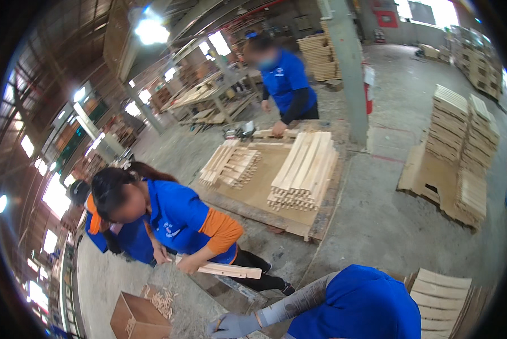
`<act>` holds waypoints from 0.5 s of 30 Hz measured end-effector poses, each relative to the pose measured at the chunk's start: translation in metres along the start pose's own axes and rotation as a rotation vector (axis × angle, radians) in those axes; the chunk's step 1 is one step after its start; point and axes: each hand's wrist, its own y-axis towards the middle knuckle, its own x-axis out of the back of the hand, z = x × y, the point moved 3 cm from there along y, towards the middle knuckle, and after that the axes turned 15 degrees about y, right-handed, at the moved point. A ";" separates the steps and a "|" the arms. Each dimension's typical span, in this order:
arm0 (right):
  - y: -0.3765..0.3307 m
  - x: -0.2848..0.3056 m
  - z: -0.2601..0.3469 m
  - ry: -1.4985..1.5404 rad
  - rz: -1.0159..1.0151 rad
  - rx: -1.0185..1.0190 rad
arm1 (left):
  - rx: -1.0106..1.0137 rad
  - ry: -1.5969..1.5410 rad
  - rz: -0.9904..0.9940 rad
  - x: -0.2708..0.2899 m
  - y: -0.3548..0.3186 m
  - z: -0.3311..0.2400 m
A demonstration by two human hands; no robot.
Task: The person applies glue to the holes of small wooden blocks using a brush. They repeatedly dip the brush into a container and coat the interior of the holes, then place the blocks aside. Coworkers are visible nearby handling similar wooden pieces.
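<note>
At the lower edge, my right hand [234, 326] wears a grey glove. A grey sleeve [293, 299] covers the forearm, below a blue shirt shoulder [366, 305]. The fingers look curled downward and are partly cut off by the picture's edge; what they hold cannot be made out. My left hand is out of view. To the left of the gloved hand is a brown open box [139, 319], with a heap of small wooden dowels [160, 302] beside it. A co-worker in blue with orange sleeves [225, 229] holds a pale wooden slat [228, 269] nearby.
Stacked wooden strips [301, 169] and shorter slats [229, 163] lie on a low platform [259, 209]. A masked co-worker [287, 82] stands behind it, near a grey pillar [346, 73]. More stacks [448, 127] stand right; curved slats [440, 302] lie lower right.
</note>
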 end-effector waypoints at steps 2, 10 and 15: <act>-0.012 -0.003 -0.019 -0.163 -0.020 -0.047 | -0.007 -0.016 0.060 -0.011 -0.013 -0.004; -0.052 -0.011 -0.024 -0.135 -0.230 0.102 | 0.006 -0.031 0.188 -0.012 -0.045 -0.007; -0.061 -0.002 -0.027 -0.305 -0.280 0.083 | -0.005 -0.054 0.215 -0.019 -0.051 -0.016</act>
